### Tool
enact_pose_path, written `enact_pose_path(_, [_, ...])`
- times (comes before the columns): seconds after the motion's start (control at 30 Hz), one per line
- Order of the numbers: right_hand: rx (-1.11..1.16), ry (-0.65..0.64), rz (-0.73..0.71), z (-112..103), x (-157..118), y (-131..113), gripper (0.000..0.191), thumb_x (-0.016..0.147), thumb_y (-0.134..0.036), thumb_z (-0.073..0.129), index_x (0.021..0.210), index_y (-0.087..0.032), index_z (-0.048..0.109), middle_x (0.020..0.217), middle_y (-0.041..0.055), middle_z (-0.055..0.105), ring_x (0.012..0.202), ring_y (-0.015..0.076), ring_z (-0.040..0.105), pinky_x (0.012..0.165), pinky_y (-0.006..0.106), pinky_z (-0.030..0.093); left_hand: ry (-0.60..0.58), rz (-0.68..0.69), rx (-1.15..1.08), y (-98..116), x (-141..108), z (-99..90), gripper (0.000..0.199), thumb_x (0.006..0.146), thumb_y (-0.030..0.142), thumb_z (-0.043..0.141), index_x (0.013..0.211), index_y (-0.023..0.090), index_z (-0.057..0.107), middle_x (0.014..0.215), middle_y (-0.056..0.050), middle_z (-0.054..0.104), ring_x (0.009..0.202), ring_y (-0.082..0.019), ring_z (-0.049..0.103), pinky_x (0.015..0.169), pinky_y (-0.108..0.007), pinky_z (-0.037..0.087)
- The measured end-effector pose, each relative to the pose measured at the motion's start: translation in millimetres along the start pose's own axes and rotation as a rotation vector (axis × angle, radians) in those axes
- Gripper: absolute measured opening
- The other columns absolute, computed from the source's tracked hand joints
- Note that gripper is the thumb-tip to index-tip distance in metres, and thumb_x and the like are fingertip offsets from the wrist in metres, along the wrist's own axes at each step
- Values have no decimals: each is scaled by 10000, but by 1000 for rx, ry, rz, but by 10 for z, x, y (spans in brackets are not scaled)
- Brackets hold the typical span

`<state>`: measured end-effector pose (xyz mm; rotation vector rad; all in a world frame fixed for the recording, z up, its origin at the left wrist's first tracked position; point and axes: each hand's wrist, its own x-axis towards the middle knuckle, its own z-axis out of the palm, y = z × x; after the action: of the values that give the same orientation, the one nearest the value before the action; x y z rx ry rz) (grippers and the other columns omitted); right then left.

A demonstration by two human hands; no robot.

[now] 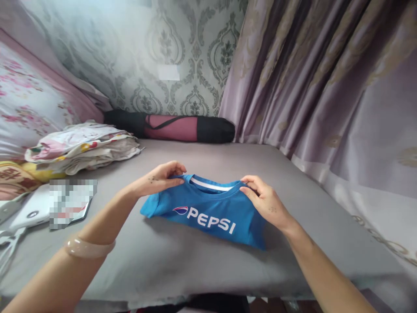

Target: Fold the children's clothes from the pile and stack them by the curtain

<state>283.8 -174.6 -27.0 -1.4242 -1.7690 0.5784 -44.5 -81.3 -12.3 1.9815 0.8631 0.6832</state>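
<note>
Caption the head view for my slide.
Left hand and right hand hold a blue fabric PEPSI shirt either side of its collar, over a grey sheet.

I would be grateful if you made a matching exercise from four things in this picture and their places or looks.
1. Blue shirt
2. Bangle
3. Maroon-and-black roll
4. Curtain

A. Pale purple, hanging in folds
B. Around the left forearm
C. Held near its neckline by the left hand and right hand
D. Lying along the patterned wall

Pairs: 1-C, 2-B, 3-D, 4-A

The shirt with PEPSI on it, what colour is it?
The shirt is bright blue; it shows in the head view.
</note>
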Motion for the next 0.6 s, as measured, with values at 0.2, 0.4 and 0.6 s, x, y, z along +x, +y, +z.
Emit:
enact_pose_path(0.2, [-74, 78, -7, -174, 69, -46, 242, 873, -465, 615, 959, -263, 718, 934, 20, 754, 877, 238, 689, 809, 344, 511, -4, 67, 219, 333, -33, -184, 352, 798, 462, 670, 996, 170, 675, 788, -14, 615, 707, -141, 548, 628, -247, 447])
enact_pose_path(0.4, [-143, 397, -251, -581, 575, -577, 297, 917, -467, 551, 948, -219, 712, 916, 33, 733, 866, 220, 665, 815, 346, 498, 470, 249, 270, 933, 225, -417, 320, 803, 471, 664, 832, 157, 713, 779, -22, 662, 708, -146, 573, 635, -261, 447])
enact_pose_path(0.6, [-459, 629, -502, -749, 1013, -977, 414, 1023, -458, 320, 1044, -234, 667, 981, 61, 700, 950, 211, 645, 824, 334, 477, 976, 458, 574, 1331, 541, -383, 277, 960, 309, 454, 979, 149, 679, 864, -19, 658, 783, -129, 576, 753, -274, 442])
